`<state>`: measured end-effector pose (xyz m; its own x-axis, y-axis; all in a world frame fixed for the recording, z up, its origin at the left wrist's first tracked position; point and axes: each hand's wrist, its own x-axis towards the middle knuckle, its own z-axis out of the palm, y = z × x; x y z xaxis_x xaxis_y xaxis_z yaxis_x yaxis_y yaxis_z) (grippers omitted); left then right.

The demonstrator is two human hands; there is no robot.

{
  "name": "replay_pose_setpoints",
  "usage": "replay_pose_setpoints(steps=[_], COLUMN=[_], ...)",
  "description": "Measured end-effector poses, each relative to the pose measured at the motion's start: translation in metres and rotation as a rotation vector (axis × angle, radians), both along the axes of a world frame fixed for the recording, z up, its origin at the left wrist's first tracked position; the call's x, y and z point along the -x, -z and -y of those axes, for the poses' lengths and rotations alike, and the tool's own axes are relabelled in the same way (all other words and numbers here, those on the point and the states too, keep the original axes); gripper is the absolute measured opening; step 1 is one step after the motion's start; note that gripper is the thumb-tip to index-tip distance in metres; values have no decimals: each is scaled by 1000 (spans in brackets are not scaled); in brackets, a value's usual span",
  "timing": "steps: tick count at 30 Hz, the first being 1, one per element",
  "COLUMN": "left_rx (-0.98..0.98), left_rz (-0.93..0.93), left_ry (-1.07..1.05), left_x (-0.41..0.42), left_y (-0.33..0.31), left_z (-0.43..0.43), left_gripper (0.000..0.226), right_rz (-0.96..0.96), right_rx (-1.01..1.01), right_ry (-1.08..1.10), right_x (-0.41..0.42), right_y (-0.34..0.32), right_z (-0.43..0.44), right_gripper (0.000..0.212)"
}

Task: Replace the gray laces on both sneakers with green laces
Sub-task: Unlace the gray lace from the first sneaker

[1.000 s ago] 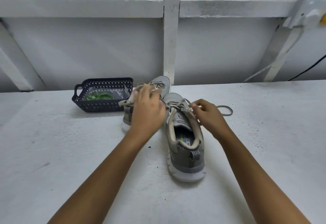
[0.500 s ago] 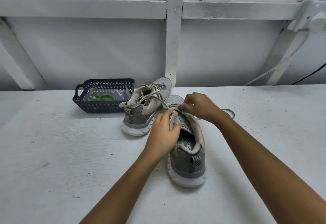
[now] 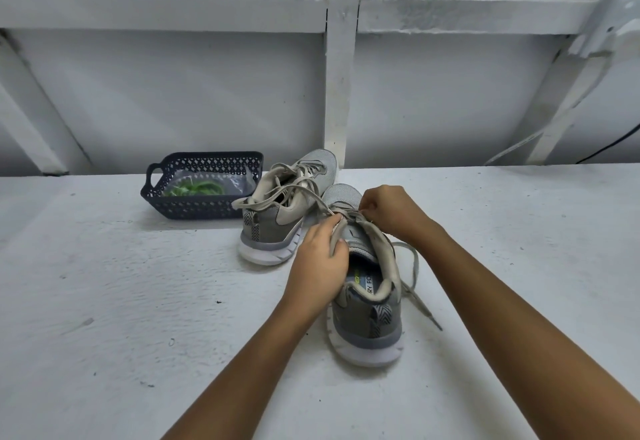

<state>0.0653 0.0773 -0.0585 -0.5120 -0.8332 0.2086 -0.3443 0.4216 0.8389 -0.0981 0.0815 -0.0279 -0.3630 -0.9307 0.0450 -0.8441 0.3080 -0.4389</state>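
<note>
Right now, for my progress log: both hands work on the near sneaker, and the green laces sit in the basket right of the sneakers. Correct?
Not quite. The head view shows the basket with the green laces left of the sneakers, not right. The rest holds: the left hand grips the near sneaker, the right hand pinches its gray lace.

The right hand [image 3: 391,212] hides where its fingertips meet the gray lace [image 3: 424,308].

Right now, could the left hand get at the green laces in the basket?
Probably yes, once it lets go. The left hand grips the near sneaker; the open-topped basket stands beyond the other sneaker, low enough to pass over. The green laces seem wrapped in clear plastic.
</note>
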Motion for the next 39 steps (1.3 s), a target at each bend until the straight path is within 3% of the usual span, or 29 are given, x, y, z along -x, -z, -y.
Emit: replay_pose_setpoints(steps=[5,9,12,15,21,26,29,33,36,39], left_rx=[-8,-27,-39,-47,-69,-60,-56,-54,-52,-47], left_rz=[-20,-21,-21,-25,-48,-26,-20,-19,-14,-15], left_ry=[-12,-18,-17,-23,-22,-14,-13,-12,-10,-9], left_x=[0,0,0,0,0,0,0,0,0,-1], left_y=[1,1,2,2,3,4,4,4,3,3], left_z=[-1,-1,0,0,0,1,1,1,1,1], left_gripper=[43,43,43,43,43,44,44,45,45,45], right_rz=[-144,-129,85,357,256,325,324,387,473,697], right_rx=[25,98,143,43,-30,181,80,-87,-21,120], right_ry=[-26,15,110,136,54,154,114,35,55,132], right_x=[-2,-3,0,10,10,17,16,16,17,21], right_y=[7,10,7,0,-2,-16,-20,-11,-9,-20], right_z=[3,7,9,3,3,9,8,3,1,3], right_gripper=[13,14,15,24,8,15,21,16,16,28])
